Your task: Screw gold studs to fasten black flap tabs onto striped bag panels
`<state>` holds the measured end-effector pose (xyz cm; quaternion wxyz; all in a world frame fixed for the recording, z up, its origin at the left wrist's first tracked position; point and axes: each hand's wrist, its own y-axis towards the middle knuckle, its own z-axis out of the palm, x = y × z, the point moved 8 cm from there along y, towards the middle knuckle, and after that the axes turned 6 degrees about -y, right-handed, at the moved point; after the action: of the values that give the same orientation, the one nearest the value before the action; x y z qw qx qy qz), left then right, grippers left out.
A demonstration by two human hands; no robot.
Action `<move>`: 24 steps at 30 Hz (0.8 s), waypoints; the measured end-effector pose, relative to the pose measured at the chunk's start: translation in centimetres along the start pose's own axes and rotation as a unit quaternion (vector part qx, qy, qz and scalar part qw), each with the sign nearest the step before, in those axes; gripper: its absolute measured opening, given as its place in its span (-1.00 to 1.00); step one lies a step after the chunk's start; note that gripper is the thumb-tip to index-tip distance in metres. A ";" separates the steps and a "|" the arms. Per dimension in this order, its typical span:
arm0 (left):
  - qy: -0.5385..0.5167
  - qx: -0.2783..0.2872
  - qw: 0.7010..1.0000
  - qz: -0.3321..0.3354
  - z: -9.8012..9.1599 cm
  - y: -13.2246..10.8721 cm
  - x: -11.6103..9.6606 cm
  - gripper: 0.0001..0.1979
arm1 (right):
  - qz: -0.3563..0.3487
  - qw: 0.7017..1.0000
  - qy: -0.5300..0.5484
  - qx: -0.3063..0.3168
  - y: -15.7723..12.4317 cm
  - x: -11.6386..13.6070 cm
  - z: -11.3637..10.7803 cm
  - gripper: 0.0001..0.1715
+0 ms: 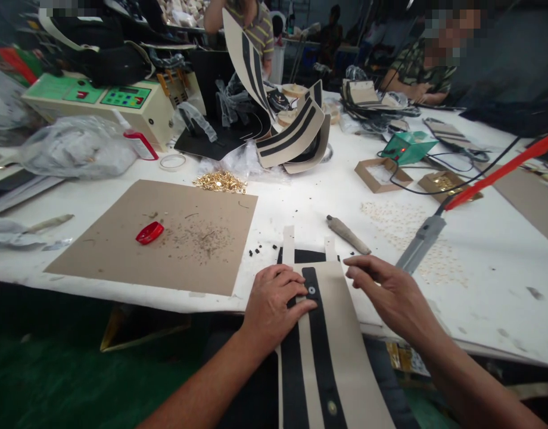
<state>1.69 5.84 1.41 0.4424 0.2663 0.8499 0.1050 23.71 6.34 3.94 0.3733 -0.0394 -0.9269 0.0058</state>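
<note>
A long beige panel with black strips runs from the table edge down toward me. My left hand rests on it, fingers and thumb pressed along a black strip around a small round metal eyelet. A gold-coloured round fitting sits lower on the same strip. My right hand is raised beside the panel's right edge, thumb and fingers apart and nothing visible between them. Beyond it lies a tan stick-like tool with a dark tip. A grey handle hangs from an orange strap near my right hand.
On the left lies a brown board with a red ring and dark crumbs. Gold fittings are heaped behind it. Curved panels, a green-topped machine, small boxes and a teal device stand farther back. Other people sit opposite.
</note>
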 end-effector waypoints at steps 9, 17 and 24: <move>0.011 0.000 1.000 0.011 0.0 0.5 -0.1 -0.84 | 0.157 0.958 0.033 -0.238 -6.9 -8.6 -7.2 -0.51; 0.036 -0.002 0.998 0.054 0.2 0.5 -0.3 -0.86 | 0.204 0.908 0.160 -0.330 -4.1 -14.5 -8.5 -0.33; 0.018 0.003 0.998 0.054 0.3 0.9 0.2 -0.88 | 0.063 0.977 -0.077 -0.190 -4.6 -11.2 -5.5 -0.62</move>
<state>2.17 6.69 1.51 0.4201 0.3111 0.8423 0.1313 35.25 0.78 0.39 0.2853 -0.1675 -0.9327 -0.1438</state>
